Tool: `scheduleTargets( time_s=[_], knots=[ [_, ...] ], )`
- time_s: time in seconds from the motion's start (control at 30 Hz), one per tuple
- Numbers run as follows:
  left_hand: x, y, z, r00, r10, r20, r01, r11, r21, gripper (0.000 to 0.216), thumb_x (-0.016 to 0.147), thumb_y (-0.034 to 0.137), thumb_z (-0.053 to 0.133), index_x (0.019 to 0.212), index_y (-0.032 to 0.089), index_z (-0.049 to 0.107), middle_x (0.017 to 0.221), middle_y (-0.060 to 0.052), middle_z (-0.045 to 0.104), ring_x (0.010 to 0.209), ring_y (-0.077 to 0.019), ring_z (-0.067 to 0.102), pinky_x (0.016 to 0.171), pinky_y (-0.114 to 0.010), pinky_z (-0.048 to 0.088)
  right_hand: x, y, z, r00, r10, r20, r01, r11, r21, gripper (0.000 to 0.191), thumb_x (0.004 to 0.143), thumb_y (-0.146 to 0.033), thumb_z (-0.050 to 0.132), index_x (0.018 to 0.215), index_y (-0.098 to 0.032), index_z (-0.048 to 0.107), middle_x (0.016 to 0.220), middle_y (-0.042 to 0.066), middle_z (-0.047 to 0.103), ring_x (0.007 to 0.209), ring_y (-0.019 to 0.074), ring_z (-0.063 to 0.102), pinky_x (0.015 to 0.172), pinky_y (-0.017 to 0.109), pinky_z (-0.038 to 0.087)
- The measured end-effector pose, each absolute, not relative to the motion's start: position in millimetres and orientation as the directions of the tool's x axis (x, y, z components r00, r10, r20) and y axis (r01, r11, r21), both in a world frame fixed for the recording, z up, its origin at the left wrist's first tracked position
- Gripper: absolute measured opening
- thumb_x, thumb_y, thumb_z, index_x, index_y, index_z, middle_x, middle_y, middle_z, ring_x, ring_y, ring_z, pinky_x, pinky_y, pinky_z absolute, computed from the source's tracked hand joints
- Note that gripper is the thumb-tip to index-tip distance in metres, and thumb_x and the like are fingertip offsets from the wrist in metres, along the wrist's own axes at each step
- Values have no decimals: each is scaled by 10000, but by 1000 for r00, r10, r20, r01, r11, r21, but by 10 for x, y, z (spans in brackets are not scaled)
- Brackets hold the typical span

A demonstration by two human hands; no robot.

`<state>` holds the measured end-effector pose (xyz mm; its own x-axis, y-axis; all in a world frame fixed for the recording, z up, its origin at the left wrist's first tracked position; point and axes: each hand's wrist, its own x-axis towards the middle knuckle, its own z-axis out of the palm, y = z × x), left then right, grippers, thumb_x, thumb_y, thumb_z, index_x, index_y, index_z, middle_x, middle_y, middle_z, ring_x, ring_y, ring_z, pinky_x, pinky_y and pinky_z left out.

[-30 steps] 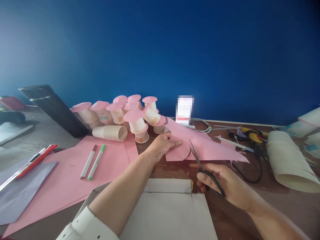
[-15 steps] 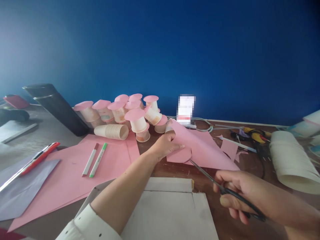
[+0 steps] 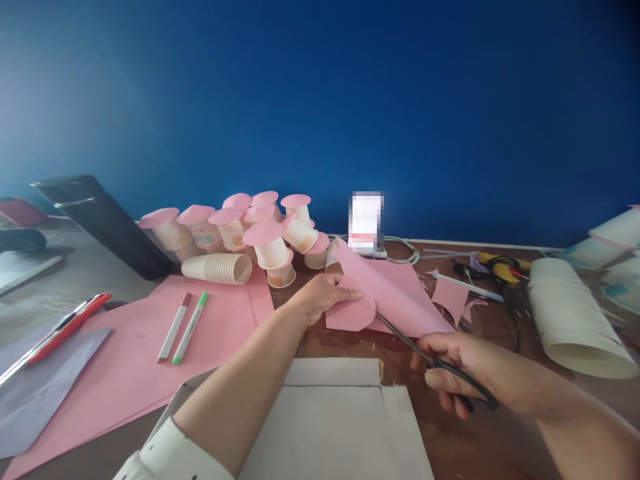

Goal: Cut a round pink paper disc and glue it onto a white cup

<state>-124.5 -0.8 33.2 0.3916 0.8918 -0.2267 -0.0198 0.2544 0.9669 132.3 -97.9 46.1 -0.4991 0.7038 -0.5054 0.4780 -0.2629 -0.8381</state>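
Note:
A sheet of pink paper (image 3: 395, 293) is raised off the brown tabletop, its upper part curled over to the right. My left hand (image 3: 323, 297) pinches its left side, thumb lying on top near a rounded cut edge. In my right hand (image 3: 457, 370) is a pair of scissors (image 3: 410, 343) with black handles, fingers closed through the loops. The blade tips meet the paper at the curved cut, just right of my left thumb. Part of the blades is hidden by the paper.
Several paper cups with pink discs (image 3: 265, 237) stand behind my left hand, beside a cup stack (image 3: 217, 268). Two markers (image 3: 190, 328) lie on pink sheets (image 3: 135, 347). A red cutter (image 3: 70, 328) is far left, larger cups (image 3: 575, 320) right, a lit phone (image 3: 365, 220) behind, white board (image 3: 345, 427) in front.
The scissors have moved a little up and left along the curve, and the rounded cut edge is longer. The whole view has shifted slightly. Both hands keep their hold.

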Motion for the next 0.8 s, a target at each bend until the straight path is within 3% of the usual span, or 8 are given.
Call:
scheduleTargets(
  time_s=[0.23, 0.4, 0.57, 0.8],
  knots=[
    [-1226, -24, 321, 441, 851, -284, -74, 350, 934, 358, 532, 303, 870, 779, 129, 679, 860, -77, 696, 772, -179, 636, 745, -322, 499, 1247, -943, 484, -512, 725, -460, 462, -220, -860, 377, 879, -497, 577, 1001, -140, 567, 749, 59, 691, 630, 142, 668, 479, 175, 430],
    [-1163, -76, 338, 419, 857, -300, -48, 351, 935, 336, 535, 300, 874, 753, 137, 677, 787, -49, 698, 700, -155, 630, 677, -284, 500, 1163, -928, 481, -499, 763, -410, 458, -170, -873, 428, 879, -540, 543, 1022, -136, 561, 750, 83, 708, 608, 158, 675, 407, 167, 354],
    [-1143, -89, 295, 431, 845, -316, -6, 353, 936, 390, 552, 343, 863, 822, 132, 676, 851, -74, 705, 708, -164, 638, 660, -286, 492, 1139, -926, 463, -490, 780, -389, 453, -153, -878, 426, 889, -545, 520, 1039, -146, 537, 765, 93, 714, 620, 165, 674, 400, 168, 322],
    [-1135, -114, 344, 421, 856, -299, 13, 324, 946, 372, 570, 345, 855, 814, 143, 660, 838, -62, 698, 714, -164, 631, 660, -285, 488, 1062, -925, 461, -440, 845, -304, 411, -111, -905, 433, 864, -561, 549, 988, -147, 588, 753, 65, 693, 624, 160, 647, 580, 263, 481]
  ],
)
